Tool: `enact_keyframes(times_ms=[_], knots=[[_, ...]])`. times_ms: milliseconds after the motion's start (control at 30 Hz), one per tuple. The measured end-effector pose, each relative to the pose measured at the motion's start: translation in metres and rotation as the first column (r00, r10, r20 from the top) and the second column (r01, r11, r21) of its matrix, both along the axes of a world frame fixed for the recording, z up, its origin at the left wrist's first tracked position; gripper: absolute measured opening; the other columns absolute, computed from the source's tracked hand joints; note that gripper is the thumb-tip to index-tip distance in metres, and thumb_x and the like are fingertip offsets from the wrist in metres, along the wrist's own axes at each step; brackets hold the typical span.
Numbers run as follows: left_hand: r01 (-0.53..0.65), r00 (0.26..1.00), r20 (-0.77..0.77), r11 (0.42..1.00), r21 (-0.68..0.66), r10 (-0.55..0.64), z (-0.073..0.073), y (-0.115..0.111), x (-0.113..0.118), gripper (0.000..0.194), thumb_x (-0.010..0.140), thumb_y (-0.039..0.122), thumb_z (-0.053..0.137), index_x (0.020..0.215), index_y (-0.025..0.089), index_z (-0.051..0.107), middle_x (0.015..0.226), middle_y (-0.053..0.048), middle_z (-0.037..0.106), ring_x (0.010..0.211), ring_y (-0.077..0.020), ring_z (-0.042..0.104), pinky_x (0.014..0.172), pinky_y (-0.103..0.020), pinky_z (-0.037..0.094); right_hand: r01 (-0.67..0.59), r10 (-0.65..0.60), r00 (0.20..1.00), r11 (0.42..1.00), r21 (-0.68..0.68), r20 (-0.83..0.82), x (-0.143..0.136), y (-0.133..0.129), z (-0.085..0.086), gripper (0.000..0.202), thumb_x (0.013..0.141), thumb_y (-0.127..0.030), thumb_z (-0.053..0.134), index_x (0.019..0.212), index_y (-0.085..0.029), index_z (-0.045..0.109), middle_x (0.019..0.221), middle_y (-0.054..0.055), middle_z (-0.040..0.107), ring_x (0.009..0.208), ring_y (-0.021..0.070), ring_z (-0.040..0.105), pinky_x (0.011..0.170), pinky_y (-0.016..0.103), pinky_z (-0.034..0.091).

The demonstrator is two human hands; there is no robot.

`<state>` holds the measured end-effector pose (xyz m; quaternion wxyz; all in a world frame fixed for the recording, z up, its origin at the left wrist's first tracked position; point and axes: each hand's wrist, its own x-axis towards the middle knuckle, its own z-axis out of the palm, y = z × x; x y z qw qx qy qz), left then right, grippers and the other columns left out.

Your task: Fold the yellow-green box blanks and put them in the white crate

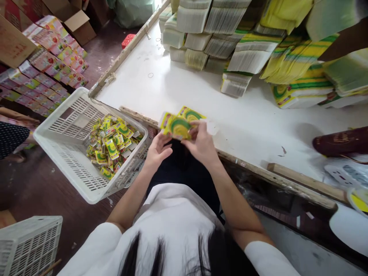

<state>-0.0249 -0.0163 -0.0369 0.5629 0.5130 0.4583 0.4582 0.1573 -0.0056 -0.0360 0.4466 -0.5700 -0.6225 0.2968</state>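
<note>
My right hand [201,145] pinches a yellow-and-green printed card box [178,127] by its right end, above the table's front edge. The box looks flat and slightly blurred. Just behind it, another yellow-and-green printed piece [191,114] lies on the white tabletop, partly covered. My left hand [157,151] is at the lower left of the held box, with thumb and fingers apart; whether its fingertips touch the box is hard to see. To the left, a white plastic crate [69,161] holds a heap of small yellow-and-green boxes [112,147].
Stacks of flat printed cartons [250,51] line the back of the white table [135,82]. A dark red cylinder [342,142] lies at the right. Wooden strips [304,180] edge the front. Pink boxes [43,76] are piled at left, near another person's arm [14,140]. A second crate [31,241] stands lower left.
</note>
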Motion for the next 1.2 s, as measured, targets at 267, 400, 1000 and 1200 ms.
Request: enact_keyframes(times_ms=[267, 400, 1000, 1200], knots=[[-0.394, 0.904, 0.158, 0.918, -0.052, 0.397, 0.02, 0.016, 0.025, 0.063, 0.087, 0.08, 0.031, 0.104, 0.024, 0.055, 0.082, -0.003, 0.058, 0.077, -0.0151, 0.063, 0.078, -0.032, 0.056, -0.376, 0.246, 0.775, 0.92, -0.112, -0.582, -0.061, -0.042, 0.006, 0.053, 0.076, -0.039, 0.077, 0.118, -0.025, 0.048, 0.092, 0.0, 0.058, 0.081, 0.0155, 0.059, 0.07, 0.029, 0.05], [-0.25, 0.968, 0.046, 0.966, 0.061, 0.247, 0.007, 0.009, 0.011, 0.071, 0.08, 0.088, 0.028, 0.107, 0.027, 0.054, 0.093, -0.004, 0.061, 0.088, -0.0167, 0.064, 0.082, -0.033, 0.055, -0.321, 0.159, 0.786, 0.931, -0.175, -0.598, -0.05, -0.032, 0.003, 0.04, 0.075, -0.038, 0.077, 0.107, -0.024, 0.057, 0.083, -0.002, 0.062, 0.076, 0.0152, 0.06, 0.068, 0.029, 0.05], [0.332, 0.704, -0.699, 0.928, 0.169, -0.125, 0.051, 0.004, -0.027, 0.079, 0.068, 0.047, 0.081, 0.134, 0.02, 0.047, 0.125, -0.011, 0.065, 0.113, -0.0296, 0.065, 0.096, -0.041, 0.052, -0.147, 0.014, 0.97, 0.826, 0.543, 0.241, -0.01, -0.031, 0.026, 0.024, 0.094, -0.024, 0.063, 0.115, -0.034, 0.069, 0.119, 0.003, 0.07, 0.112, 0.0232, 0.061, 0.1, 0.042, 0.048], [0.284, 0.684, -0.725, 0.885, 0.368, 0.081, 0.028, -0.012, -0.01, 0.062, 0.074, 0.034, 0.075, 0.128, 0.023, 0.046, 0.111, -0.005, 0.068, 0.098, -0.0226, 0.069, 0.084, -0.032, 0.054, -0.186, 0.105, 0.801, 0.979, -0.079, -0.589, -0.019, -0.032, 0.02, 0.065, 0.091, -0.062, 0.054, 0.142, -0.022, 0.048, 0.142, 0.013, 0.055, 0.13, 0.0312, 0.054, 0.108, 0.051, 0.047]])
